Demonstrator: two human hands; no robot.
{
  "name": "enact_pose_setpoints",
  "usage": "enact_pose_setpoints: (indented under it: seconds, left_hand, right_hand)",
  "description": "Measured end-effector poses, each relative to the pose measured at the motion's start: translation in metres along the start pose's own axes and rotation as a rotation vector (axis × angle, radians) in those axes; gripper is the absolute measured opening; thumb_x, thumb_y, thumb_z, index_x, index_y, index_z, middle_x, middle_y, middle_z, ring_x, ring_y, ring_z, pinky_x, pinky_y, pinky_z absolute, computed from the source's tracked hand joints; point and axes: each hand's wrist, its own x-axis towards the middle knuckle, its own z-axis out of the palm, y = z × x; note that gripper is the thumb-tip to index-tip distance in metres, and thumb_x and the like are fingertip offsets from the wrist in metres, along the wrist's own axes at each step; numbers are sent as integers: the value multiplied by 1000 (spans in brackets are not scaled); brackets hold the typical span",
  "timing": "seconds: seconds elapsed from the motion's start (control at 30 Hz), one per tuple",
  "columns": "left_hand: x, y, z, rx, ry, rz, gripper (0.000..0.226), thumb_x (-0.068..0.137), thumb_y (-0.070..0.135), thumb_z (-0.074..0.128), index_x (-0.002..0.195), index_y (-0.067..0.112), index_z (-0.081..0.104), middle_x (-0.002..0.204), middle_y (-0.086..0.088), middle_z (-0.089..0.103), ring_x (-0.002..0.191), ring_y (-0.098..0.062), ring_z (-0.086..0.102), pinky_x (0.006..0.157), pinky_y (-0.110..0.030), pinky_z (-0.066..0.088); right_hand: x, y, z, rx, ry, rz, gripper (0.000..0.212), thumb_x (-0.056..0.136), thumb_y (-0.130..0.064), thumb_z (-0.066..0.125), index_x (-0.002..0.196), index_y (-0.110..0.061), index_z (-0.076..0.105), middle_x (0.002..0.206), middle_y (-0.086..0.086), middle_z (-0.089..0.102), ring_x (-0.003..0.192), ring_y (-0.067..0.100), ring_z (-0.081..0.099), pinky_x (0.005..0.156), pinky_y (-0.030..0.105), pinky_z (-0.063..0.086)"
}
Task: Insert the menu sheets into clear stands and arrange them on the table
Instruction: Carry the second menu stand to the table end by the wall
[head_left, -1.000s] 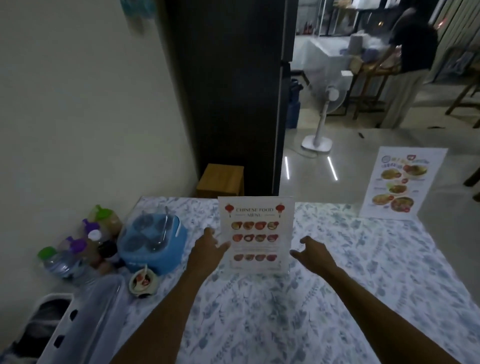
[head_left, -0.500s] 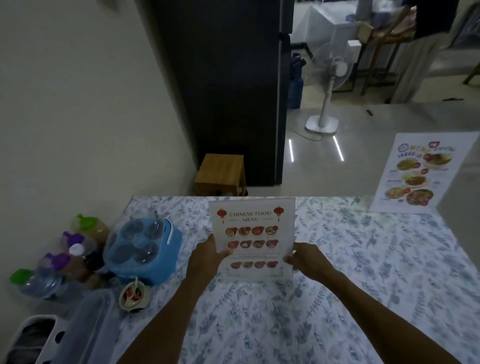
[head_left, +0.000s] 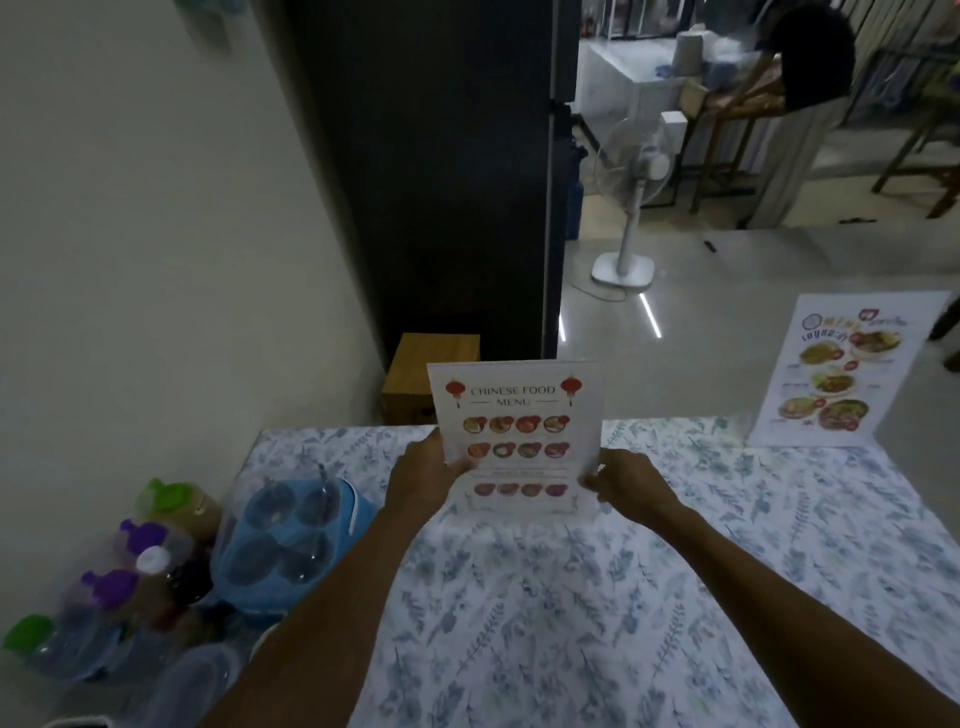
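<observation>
A: What have the hands got hold of?

B: Both grip the Chinese food menu stand (head_left: 517, 439), a clear upright holder with the sheet already inside. The left hand (head_left: 426, 475) is closed on its left edge, thumb across the front of the sheet. The right hand (head_left: 626, 480) pinches the lower right edge, fingers curled behind.

A: Where does it sit on the table?

B: Near the middle of the far edge of the table (head_left: 597, 597), which has a floral cloth on it. The stand is upright and faces the person. Its foot looks level with the cloth, but the light is dim and I can't tell whether it rests there or is lifted slightly.

A: Any other menu?

B: Yes, a second menu stand (head_left: 844, 371) with pictures of dishes stands at the far right corner, well apart from the hands, leaning back a little.

A: And the left side?

B: Along the left edge there's a blue container (head_left: 291, 540) under a clear lid, just beside the left forearm. Further left is a cluster of bottles (head_left: 130, 571) with green, purple and white caps.

A: Beyond the table?

B: A small wooden stool (head_left: 431, 374) stands behind the far edge, and a white pedestal fan (head_left: 631, 208) is on the floor.
</observation>
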Motion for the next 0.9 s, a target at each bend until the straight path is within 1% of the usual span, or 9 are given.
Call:
enact_pose_setpoints:
  seconds: [0.2, 0.27, 0.33, 0.47, 0.57, 0.63, 0.73, 0.83, 0.9]
  left_hand:
    - [54, -38, -57, -6, -36, 90, 58, 81, 47, 74, 129, 20, 58, 124, -2, 70, 103, -24, 68, 87, -45, 57]
    - [71, -58, -85, -37, -45, 93, 61, 81, 48, 74, 133, 22, 57, 126, 4, 67, 106, -18, 67, 89, -34, 56]
    - [85, -75, -118, -43, -30, 112, 61, 82, 41, 76, 136, 21, 56, 122, 11, 65, 105, -13, 66, 84, -23, 53]
    - [111, -122, -172, 14, 42, 48, 58, 80, 42, 77, 131, 20, 61, 122, -2, 71, 104, -23, 70, 90, -40, 57]
    - [127, -168, -203, -5, 77, -57, 59, 76, 47, 76, 128, 23, 61, 120, 0, 72, 105, -22, 70, 91, -44, 58]
    - [136, -200, -218, -37, 91, -121, 59, 75, 49, 77, 127, 25, 61, 118, 3, 73, 103, -20, 70, 91, -44, 58]
    - [151, -245, -232, -80, 121, -207, 64, 70, 52, 78, 124, 22, 62, 115, 2, 73, 103, -20, 70, 90, -45, 58]
    - [163, -273, -239, -55, 181, -282, 56, 76, 40, 80, 121, 12, 62, 117, -6, 72, 104, -25, 70, 90, -45, 58]
    - [168, -278, -241, -41, 231, -322, 50, 80, 31, 79, 117, 5, 61, 118, -13, 71, 105, -30, 69, 89, -45, 57]
  right_hand:
    - [29, -60, 25, -24, 52, -17, 38, 95, -33, 62, 128, -15, 64, 104, 8, 77, 76, 17, 73, 74, 36, 62]
    - [45, -88, 41, -22, 69, -53, 38, 94, -33, 62, 128, -15, 64, 107, 8, 77, 76, 17, 73, 74, 38, 63]
    - [64, -118, 61, -5, 82, -78, 37, 94, -33, 62, 127, -16, 64, 112, 7, 75, 76, 18, 73, 73, 38, 63]
    - [106, -183, 107, 6, 74, -106, 30, 95, -34, 60, 119, -18, 66, 113, 2, 74, 75, 15, 70, 69, 28, 58]
    - [132, -228, 146, -4, 37, -102, 20, 97, -33, 57, 108, -18, 66, 97, 2, 71, 73, 12, 66, 62, 20, 49]
    - [149, -250, 173, 4, 6, -120, 17, 97, -35, 56, 103, -21, 64, 93, -1, 70, 73, 7, 65, 59, 16, 46]
    - [178, -266, 210, 24, -46, -176, 13, 95, -37, 57, 103, -28, 61, 98, -5, 70, 75, 3, 65, 58, 16, 51]
    - [201, -281, 239, 41, -75, -185, 14, 93, -35, 59, 105, -27, 59, 101, -5, 69, 82, 7, 68, 63, 21, 57]
    - [210, -292, 252, 44, -85, -203, 12, 94, -30, 59, 106, -26, 58, 101, -7, 66, 85, 9, 66, 65, 20, 55]
